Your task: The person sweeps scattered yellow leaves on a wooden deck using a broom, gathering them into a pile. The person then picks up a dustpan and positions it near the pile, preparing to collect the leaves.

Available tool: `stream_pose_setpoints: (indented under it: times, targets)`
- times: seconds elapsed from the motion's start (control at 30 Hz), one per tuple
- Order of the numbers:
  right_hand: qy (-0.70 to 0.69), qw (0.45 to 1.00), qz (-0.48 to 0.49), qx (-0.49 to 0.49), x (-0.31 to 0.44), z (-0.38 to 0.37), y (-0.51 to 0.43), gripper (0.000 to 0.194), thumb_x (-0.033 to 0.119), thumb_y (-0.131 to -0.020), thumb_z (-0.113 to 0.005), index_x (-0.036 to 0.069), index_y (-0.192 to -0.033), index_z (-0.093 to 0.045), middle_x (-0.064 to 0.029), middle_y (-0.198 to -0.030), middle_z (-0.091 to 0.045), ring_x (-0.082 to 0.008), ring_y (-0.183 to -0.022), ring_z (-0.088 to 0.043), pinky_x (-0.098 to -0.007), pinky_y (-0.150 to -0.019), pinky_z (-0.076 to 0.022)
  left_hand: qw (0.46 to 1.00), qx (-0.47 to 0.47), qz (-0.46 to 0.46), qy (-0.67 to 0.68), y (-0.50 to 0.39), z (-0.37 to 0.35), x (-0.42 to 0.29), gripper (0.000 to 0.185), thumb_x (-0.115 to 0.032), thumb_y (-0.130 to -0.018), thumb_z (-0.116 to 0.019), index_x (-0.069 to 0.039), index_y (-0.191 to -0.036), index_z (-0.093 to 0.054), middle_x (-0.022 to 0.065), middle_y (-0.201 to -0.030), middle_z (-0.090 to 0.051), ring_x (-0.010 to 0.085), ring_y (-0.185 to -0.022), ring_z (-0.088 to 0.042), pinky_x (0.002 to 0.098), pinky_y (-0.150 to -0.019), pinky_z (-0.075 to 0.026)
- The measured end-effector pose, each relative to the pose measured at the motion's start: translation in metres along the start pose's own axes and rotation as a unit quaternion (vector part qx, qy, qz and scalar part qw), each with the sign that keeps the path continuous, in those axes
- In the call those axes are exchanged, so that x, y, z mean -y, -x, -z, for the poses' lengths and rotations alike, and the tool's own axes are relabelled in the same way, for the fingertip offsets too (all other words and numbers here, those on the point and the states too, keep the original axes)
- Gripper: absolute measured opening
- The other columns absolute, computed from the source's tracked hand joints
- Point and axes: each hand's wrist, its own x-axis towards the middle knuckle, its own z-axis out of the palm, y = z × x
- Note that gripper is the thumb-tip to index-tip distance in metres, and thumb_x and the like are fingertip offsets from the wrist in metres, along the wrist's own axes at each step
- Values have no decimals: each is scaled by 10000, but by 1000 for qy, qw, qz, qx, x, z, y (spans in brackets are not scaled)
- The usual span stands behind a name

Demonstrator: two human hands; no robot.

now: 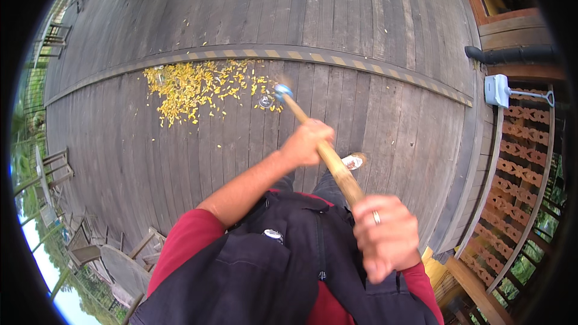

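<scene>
My left hand (308,142) grips the lower part of a bamboo broom handle (336,167). Higher up, near the handle's top end, my right hand (385,234) is closed around it, with a ring on one finger. The handle slants away from me to a blue binding (283,91) at its far end. Beyond that the broom head is blurred, its bristles barely visible. Just left of it, a small round clear plastic item (265,101) lies among a few yellow leaves. Further left spreads a heap of yellow leaves (189,88) on the wooden deck (253,144).
A yellow-and-grey striped strip (316,57) crosses the deck beyond the leaves. At right, a light-blue long-handled dustpan (496,91) sits by a carved wooden railing (519,169), below a black pipe (510,55). A round wooden table (124,262) and chairs line the left side.
</scene>
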Motion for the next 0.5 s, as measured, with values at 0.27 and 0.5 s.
stream_pose_setpoints:
  times: [0.27, 0.5]
  targets:
    - [26, 999, -20, 22, -36, -38, -10, 217, 24, -763, -677, 47, -591, -548, -42, -554, -496, -219, -466, -506, -384, -606, -517, 988, 113, 55, 93, 40, -27, 10, 189, -106, -770, -764, -72, -851, -598, 129, -804, -661, 389, -830, -671, 472, -804, -524]
    - [-45, 998, 47, -14, -101, -75, 21, 206, -21, -725, -609, 47, -565, -498, -37, -531, -490, -212, -464, -511, -386, -591, -495, 990, 92, 78, -78, 69, 60, 75, 206, -117, -743, -742, -72, -811, -553, 127, -769, -625, 391, -821, -655, 481, -786, -506]
